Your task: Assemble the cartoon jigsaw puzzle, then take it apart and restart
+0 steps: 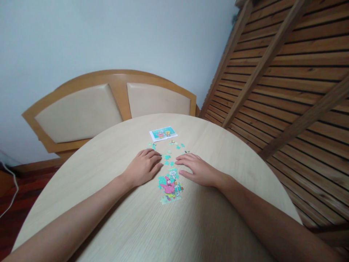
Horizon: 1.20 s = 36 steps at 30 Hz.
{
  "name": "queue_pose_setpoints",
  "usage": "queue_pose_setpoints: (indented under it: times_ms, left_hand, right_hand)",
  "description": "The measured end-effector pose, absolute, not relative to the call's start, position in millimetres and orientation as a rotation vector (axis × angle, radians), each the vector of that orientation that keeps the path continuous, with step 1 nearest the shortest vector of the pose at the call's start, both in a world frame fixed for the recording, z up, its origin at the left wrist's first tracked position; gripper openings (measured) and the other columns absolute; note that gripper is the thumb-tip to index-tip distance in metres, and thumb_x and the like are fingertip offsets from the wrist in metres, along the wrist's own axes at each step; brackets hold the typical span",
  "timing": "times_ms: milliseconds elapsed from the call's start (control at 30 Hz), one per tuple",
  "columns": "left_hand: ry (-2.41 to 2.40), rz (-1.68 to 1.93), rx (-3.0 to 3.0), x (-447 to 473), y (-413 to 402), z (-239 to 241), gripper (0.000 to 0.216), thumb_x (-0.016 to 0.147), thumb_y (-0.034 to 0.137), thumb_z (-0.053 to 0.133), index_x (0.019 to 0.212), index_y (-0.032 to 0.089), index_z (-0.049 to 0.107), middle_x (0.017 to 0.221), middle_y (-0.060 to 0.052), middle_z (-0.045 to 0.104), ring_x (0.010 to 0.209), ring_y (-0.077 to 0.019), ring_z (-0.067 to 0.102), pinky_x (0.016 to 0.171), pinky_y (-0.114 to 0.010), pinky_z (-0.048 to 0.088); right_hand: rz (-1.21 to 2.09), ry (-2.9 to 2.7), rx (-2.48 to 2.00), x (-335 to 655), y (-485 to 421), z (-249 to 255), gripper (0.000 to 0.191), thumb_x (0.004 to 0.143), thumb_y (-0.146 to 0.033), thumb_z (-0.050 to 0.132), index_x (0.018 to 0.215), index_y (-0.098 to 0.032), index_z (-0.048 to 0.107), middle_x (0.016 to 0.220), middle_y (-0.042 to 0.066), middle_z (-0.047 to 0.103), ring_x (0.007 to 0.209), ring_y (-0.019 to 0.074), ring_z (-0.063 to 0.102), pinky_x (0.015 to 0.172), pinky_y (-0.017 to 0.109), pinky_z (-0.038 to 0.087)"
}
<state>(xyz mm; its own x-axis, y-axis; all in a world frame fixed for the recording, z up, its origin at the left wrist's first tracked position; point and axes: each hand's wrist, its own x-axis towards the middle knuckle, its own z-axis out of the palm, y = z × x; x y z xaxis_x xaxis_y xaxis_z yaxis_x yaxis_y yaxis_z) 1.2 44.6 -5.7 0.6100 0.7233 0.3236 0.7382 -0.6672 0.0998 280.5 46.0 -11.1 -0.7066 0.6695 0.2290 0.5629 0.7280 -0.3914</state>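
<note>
My left hand (145,165) rests on the table with its fingers stretched out, just left of several loose turquoise jigsaw pieces (167,157). Opposite it lies my right hand (196,169), also open, its fingertips beside the same pieces. Neither hand visibly holds anything. Between the wrists, nearer to me, is a partly joined jigsaw puzzle (169,187) with a pink starfish character and a pale blue-green figure. Its edges are uneven. Beyond the hands lies a reference picture (163,133) with a similar cartoon scene on a white-edged sheet.
The round pale wooden table (109,225) fills the foreground. More loose pieces (178,147) are scattered below the picture sheet. A wooden headboard with cream panels (79,112) stands behind the table, against a wall. Wooden slats (286,72) rise at the right; a white cable (15,185) hangs at the left.
</note>
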Motion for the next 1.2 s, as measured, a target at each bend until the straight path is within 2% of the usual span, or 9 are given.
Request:
queue_pose_setpoints:
  times_ms: [133, 267, 367, 500, 733, 967, 1100, 1200]
  left_hand:
    - [-1.24, -0.557, -2.765, 2, 32, -7, 0.03, 0.103, 0.037, 0.049, 0.12, 0.019, 0.068, 0.123, -0.009, 0.069, 0.125, -0.0304, 0.055, 0.109, -0.052, 0.043]
    - [-1.184, -0.566, -2.814, 3, 25, -5, 0.029, 0.104, 0.035, 0.048, 0.119, 0.02, 0.067, 0.12, -0.008, 0.07, 0.125, -0.03, 0.054, 0.109, -0.052, 0.042]
    - [-1.148, -0.559, -2.845, 5, 20, -4, 0.028, 0.104, 0.033, 0.048, 0.119, 0.018, 0.066, 0.12, -0.008, 0.069, 0.124, -0.0285, 0.054, 0.11, -0.05, 0.043]
    - [-1.101, -0.531, -2.863, 5, 15, -2, 0.026, 0.104, 0.031, 0.049, 0.119, 0.017, 0.066, 0.119, -0.008, 0.068, 0.123, -0.0278, 0.054, 0.109, -0.048, 0.044]
    - [-1.122, -0.462, -2.838, -1, 10, 8, 0.027, 0.104, 0.028, 0.044, 0.1, 0.018, 0.069, 0.108, -0.008, 0.07, 0.108, -0.0274, 0.061, 0.093, -0.048, 0.053]
    - [-1.164, -0.624, -2.915, 8, 6, -2, 0.026, 0.104, 0.027, 0.045, 0.115, 0.02, 0.067, 0.114, -0.007, 0.071, 0.109, -0.025, 0.063, 0.097, -0.046, 0.053]
    - [-1.202, -0.702, -2.939, 16, 4, -10, 0.034, 0.1, 0.02, 0.045, 0.131, 0.016, 0.057, 0.123, -0.011, 0.07, 0.12, -0.0276, 0.059, 0.102, -0.048, 0.053]
    - [-1.211, -0.72, -2.962, 18, 5, -14, 0.046, 0.096, 0.018, 0.046, 0.142, 0.014, 0.046, 0.136, -0.015, 0.063, 0.128, -0.0289, 0.056, 0.106, -0.051, 0.05]
  right_hand:
    - [0.389, -2.505, -0.967, 281, 47, -12, 0.033, 0.097, -0.034, 0.059, 0.127, -0.019, 0.062, 0.132, 0.012, 0.066, 0.127, 0.0266, 0.056, 0.114, 0.049, 0.039]
    - [0.317, -2.316, -1.16, 284, 52, -17, 0.034, 0.092, -0.023, 0.058, 0.126, -0.016, 0.059, 0.126, 0.015, 0.066, 0.122, 0.0277, 0.058, 0.107, 0.047, 0.046]
    - [0.298, -2.179, -1.34, 289, 57, -22, 0.04, 0.085, -0.013, 0.056, 0.125, -0.014, 0.058, 0.126, 0.015, 0.066, 0.121, 0.0287, 0.059, 0.108, 0.048, 0.045]
    - [0.317, -2.037, -1.46, 294, 60, -24, 0.044, 0.081, -0.009, 0.055, 0.125, -0.013, 0.057, 0.126, 0.015, 0.066, 0.122, 0.0287, 0.058, 0.11, 0.048, 0.044]
    - [0.303, -2.173, -1.346, 288, 51, -16, 0.039, 0.08, -0.007, 0.051, 0.116, -0.016, 0.063, 0.122, 0.011, 0.067, 0.118, 0.0281, 0.058, 0.105, 0.048, 0.045]
    - [0.318, -2.348, -1.116, 276, 34, -8, 0.04, 0.081, -0.006, 0.051, 0.116, -0.018, 0.065, 0.124, 0.011, 0.067, 0.122, 0.0266, 0.056, 0.108, 0.049, 0.041]
    - [0.384, -2.519, -0.944, 270, 27, -4, 0.039, 0.089, -0.011, 0.05, 0.125, -0.02, 0.064, 0.133, 0.009, 0.064, 0.13, 0.027, 0.051, 0.113, 0.051, 0.036]
    - [0.416, -2.577, -0.907, 267, 25, -4, 0.042, 0.095, -0.015, 0.048, 0.135, -0.021, 0.059, 0.138, 0.008, 0.063, 0.133, 0.0269, 0.048, 0.114, 0.051, 0.034]
